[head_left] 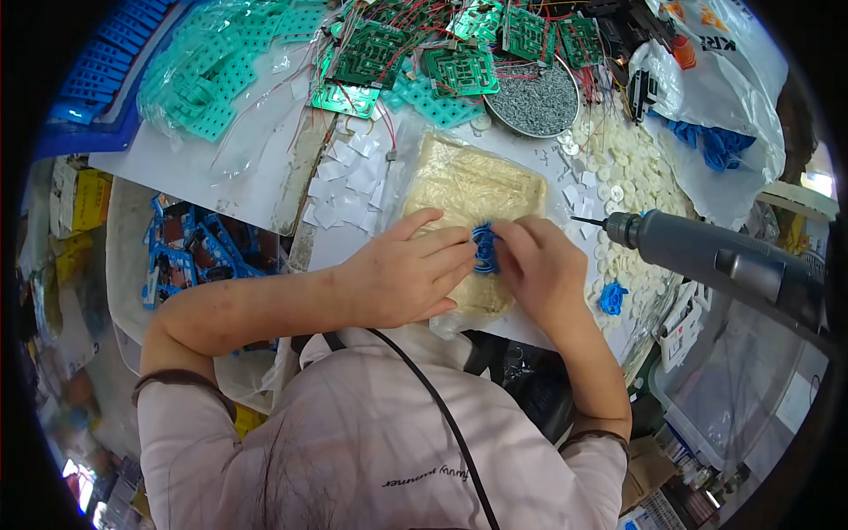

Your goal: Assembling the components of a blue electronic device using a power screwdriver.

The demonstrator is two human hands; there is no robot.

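A small blue plastic piece [484,248] with curved ridges rests on a yellowish pad [481,177] wrapped in clear plastic. My left hand [411,268] reaches in from the left, its fingertips closed against the piece's left edge while the outer fingers spread apart. On the other side, my right hand [541,265] pinches the piece between bent fingers and thumb. The fingertips partly cover it. Another blue piece [612,299] of similar look lies to the right of my right hand.
A grey electric screwdriver [707,252] juts in from the right, its bit near my right hand. Behind the pad are green circuit boards [371,53] with red wires and a round dish of small screws [539,102]. Pale discs [618,177] cover the right side; a bin [124,256] of blue parts stands left.
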